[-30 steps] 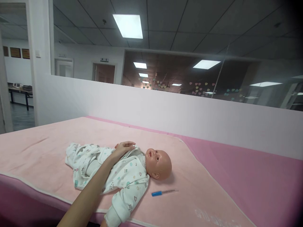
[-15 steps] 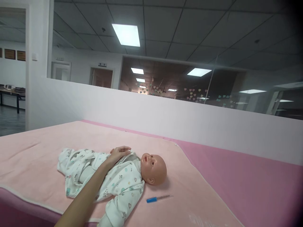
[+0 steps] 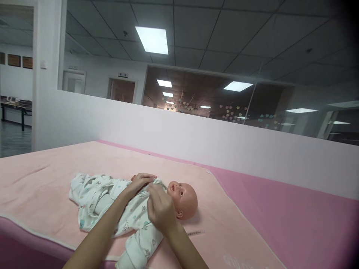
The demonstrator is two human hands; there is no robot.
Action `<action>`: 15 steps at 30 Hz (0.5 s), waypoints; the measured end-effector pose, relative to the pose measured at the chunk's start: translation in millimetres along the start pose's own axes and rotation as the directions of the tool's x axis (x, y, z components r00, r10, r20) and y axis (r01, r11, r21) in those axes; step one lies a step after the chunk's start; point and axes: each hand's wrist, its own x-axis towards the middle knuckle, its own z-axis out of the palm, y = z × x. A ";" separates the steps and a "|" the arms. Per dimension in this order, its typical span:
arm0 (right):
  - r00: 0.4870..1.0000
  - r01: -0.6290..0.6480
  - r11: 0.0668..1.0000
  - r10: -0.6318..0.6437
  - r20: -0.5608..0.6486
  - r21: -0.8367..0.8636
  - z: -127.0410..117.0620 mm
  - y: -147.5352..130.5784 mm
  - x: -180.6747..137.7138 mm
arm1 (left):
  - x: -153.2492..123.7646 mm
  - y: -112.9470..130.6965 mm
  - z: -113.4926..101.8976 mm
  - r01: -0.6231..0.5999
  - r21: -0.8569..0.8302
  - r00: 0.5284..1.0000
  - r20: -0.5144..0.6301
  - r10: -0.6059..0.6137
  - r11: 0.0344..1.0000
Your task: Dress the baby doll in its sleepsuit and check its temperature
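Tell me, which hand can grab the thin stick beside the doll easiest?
Probably the right hand: it is nearer the stick, while the left hand rests farther off on the doll.

Yours, two items: left hand (image 3: 141,181) and right hand (image 3: 159,210), both bare, fingers slim, and behind each grip a slender forearm, bare from the wrist back to the picture's edge.

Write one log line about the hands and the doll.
doll: on its back on pink towel | left hand: resting on its chest | right hand: at its collar, grip unclear
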 end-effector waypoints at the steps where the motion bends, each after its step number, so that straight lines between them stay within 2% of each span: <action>1: 0.999 -0.005 1.000 0.006 0.044 -0.028 1.4 -0.7 1.0 | 0.1 0.1 0.0 0.000 -0.021 1.000 0.014 0.000 1.000; 5: 0.978 -0.109 0.973 0.142 0.153 -0.205 11.7 1.0 -0.1 | 2.2 -0.1 0.6 -0.002 -0.030 1.000 0.011 0.002 1.000; 7: 0.974 -0.153 0.974 0.177 0.138 -0.166 15.0 2.3 -3.3 | 2.1 0.7 0.9 -0.013 -0.012 1.000 0.007 0.013 1.000; 9: 0.978 -0.182 0.981 0.187 0.088 -0.060 15.2 2.8 -6.3 | 0.1 2.8 1.2 -0.032 0.006 0.999 0.020 0.032 0.999; 12: 0.975 -0.208 0.972 0.215 -0.058 0.107 12.8 2.7 -8.4 | -5.3 8.0 2.3 -0.047 0.074 0.998 0.047 0.044 0.996; 15: 0.957 -0.211 0.958 0.244 -0.160 0.196 12.3 3.8 -9.2 | -9.9 12.6 3.8 -0.045 0.148 0.995 0.090 0.031 0.988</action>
